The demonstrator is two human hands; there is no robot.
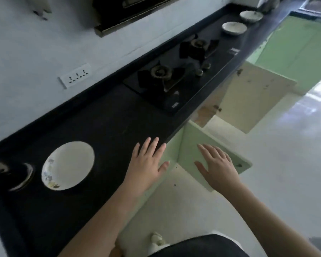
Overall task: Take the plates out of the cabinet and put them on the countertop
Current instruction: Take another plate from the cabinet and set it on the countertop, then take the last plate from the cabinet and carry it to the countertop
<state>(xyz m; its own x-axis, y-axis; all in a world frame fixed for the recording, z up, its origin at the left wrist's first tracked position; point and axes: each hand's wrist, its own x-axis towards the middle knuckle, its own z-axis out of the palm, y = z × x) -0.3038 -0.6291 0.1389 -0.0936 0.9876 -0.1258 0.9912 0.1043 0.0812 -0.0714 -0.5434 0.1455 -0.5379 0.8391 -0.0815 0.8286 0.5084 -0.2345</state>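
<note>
1. Both forearms reach forward from the lower edge of the head view; the left hand is spread flat and empty at the front edge of the countertop, the right hand is spread and empty over the green cabinet door.
2. One plate lies on the countertop left of the hands; two more sit beyond the stove.
3. Advice: swing the door fully clear, then lift the next plate two-handed by its rim.
4. Dark counter, pale glossy floor, a second cabinet door ajar.

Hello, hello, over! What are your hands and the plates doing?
Both hands empty: left hand, right hand. White round floral plate on black countertop. Open pale green cabinet door beneath right hand.
</note>
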